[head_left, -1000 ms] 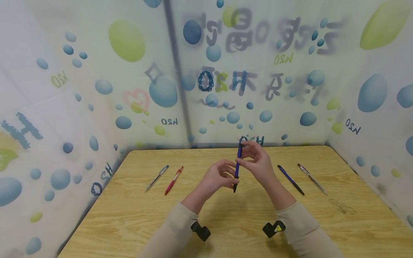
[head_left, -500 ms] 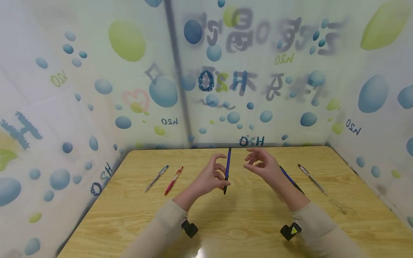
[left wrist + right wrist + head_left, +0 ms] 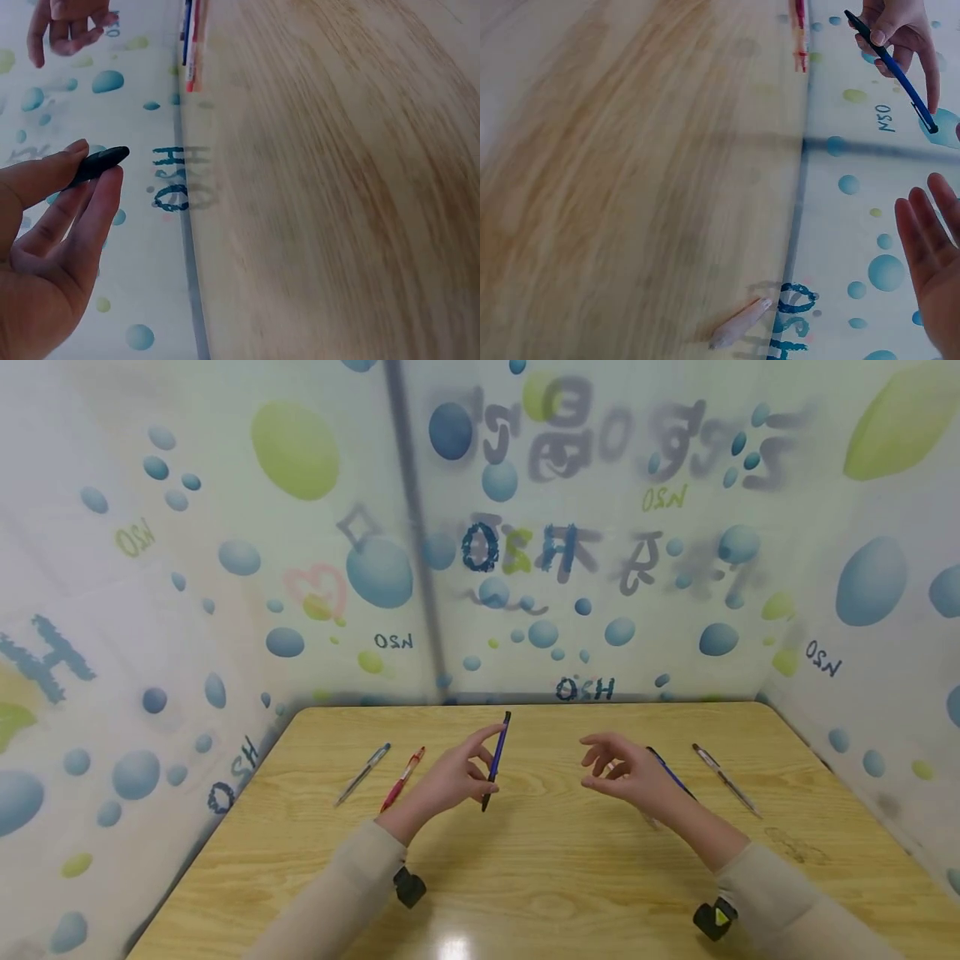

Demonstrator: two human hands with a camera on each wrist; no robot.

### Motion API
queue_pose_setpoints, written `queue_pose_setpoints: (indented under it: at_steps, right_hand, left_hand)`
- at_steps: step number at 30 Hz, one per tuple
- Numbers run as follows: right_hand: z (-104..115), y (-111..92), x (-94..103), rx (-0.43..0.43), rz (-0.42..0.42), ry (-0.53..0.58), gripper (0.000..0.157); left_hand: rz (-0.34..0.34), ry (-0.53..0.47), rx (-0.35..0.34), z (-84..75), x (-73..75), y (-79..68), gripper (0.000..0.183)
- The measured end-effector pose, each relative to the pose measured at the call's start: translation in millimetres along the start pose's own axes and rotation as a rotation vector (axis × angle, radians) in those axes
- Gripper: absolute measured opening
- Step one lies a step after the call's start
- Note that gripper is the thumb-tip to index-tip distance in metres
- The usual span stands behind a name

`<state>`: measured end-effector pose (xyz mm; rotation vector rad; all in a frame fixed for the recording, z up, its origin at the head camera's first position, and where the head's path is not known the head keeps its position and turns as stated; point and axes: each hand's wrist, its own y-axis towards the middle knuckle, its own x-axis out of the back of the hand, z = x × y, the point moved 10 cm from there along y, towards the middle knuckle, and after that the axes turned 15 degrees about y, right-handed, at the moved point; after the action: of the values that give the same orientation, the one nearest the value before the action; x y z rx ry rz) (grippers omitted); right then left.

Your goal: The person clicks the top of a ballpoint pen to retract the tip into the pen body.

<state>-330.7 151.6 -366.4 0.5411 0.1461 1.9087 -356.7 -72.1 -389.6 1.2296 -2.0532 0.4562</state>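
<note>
A second ago both my hands were on the blue-and-black clip pen; now only my left hand has it, carried leftward and leaning more, and my right hand has drawn well away, fingers loosely bent, thumb apart, holding nothing. My left thumb and fingers pinch the pen near its lower end, the black tip just poking out below; the rest rises above the pinch, its top by my extended index finger. The red pen lies left of that grip.
</note>
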Motion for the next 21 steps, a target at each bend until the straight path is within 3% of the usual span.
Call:
queue_pose_setpoints:
  at_steps: [8, 14, 21]
  right_hand:
    - [-9, -7, -6.4, -0.044, 0.096, -0.048, 0.050]
    - [-19, -15, -7.6, -0.078, 0.127, -0.084, 0.050]
    - [-22, -21, -8.9, -0.077, 0.149, -0.108, 0.052]
  left_hand:
    - [0.022, 0.081, 0.043, 24.0, 4.9, -6.4, 0.086]
    - [0.038, 0.105, 0.078, 43.2, 5.6, -7.7, 0.090]
    - [0.028, 0.209, 0.146, 62.4, 7.3, -7.7, 0.089]
